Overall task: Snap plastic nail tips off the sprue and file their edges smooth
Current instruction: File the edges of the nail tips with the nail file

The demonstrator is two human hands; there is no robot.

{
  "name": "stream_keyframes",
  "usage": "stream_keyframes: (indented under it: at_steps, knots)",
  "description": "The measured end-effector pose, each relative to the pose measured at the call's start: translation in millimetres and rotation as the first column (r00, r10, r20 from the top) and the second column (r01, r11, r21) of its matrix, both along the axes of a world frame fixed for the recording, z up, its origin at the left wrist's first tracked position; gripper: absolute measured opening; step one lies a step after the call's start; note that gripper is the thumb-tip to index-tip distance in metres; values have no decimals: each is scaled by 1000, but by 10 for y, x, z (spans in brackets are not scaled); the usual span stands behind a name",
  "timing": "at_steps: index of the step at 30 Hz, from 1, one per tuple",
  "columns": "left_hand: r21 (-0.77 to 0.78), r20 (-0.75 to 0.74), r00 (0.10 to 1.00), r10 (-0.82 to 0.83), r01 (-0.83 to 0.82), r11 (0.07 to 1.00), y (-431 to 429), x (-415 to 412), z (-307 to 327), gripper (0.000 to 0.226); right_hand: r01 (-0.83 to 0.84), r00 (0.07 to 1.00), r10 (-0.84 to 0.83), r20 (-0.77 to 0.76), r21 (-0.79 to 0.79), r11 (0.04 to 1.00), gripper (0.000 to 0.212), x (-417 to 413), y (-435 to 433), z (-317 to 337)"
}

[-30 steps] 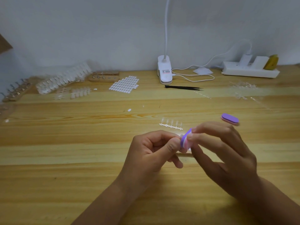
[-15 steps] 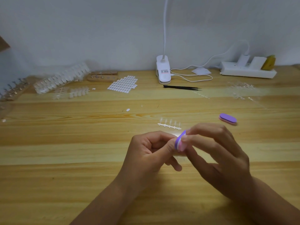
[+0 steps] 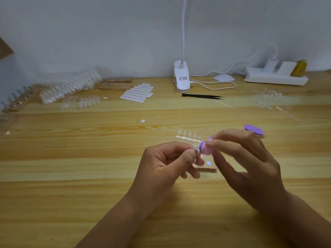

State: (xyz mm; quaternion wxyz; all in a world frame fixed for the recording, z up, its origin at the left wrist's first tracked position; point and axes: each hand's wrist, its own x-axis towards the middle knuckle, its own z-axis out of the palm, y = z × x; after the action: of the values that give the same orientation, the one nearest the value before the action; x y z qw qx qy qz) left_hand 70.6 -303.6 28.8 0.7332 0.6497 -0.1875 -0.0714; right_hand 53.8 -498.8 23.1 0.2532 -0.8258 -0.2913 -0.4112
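Head view: wooden block [image 3: 114, 85] at the back holds small metal pins [image 3: 108, 84]. Left hand [image 3: 164, 163] pinches a clear nail tip [image 3: 196, 149]. Right hand [image 3: 250, 167] pinches the purple file [image 3: 205, 148], now slightly higher and farther right. The sprue [image 3: 188, 138] lies just behind.

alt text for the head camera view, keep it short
Over a wooden table, a person's left hand pinches a clear nail tip while the right hand holds a small purple file to its edge. A sprue of nail tips and a second purple file lie just beyond.
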Motion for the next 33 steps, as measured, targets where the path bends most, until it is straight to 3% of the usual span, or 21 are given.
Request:
stream_keyframes:
  at_steps: [4, 9, 12, 14, 19, 22, 24, 27, 29, 33]
  knots:
    - [-8, 11, 1000, -21, 21, 1000, -4, 2, 7, 13, -44, 999, 42, 30, 68, 997, 28, -40, 76, 11]
    - [8, 18, 1000, -13, 13, 1000, -12, -7, 7, 13, -21, 1000, 22, 18, -28, 999, 32, 1, 1, -34]
    - [-23, -21, 1000, -14, 14, 1000, -9, -6, 14, 17, 11, 1000, -12, 15, 65, 998, 24, 20, -17, -9]
    - [-14, -12, 999, -39, 39, 999, -21, -12, 22, 20, -50, 999, 49, 13, 92, 994, 24, -23, 47, -12]
    - [3, -33, 991, -126, 126, 992, -25, -31, 60, 28, -48, 998, 49, 30, -40, 998, 29, -3, 27, -38]
    - [-6, -53, 988, -142, 142, 990, -29, -33, 58, 28, 20, 999, -21, 36, 33, 999, 20, 25, -28, -3]
    - [5, -48, 986, -161, 161, 987, -45, -39, 46, 26, -40, 998, 37, 44, 75, 996, 21, -26, 37, 0]
    - [11, -38, 980, -196, 196, 981, -44, -50, 37, 26, -103, 993, 104, 59, -15, 995, 31, -71, 117, -45]
    - [1, -45, 978, -205, 205, 979, -33, -39, 43, 27, -57, 997, 59, 41, -52, 997, 34, -10, 41, -33]
    - [-3, -70, 975, -211, 211, 977, -29, -35, 33, 27, -13, 999, 12, 42, 36, 999, 23, 2, 15, 9]
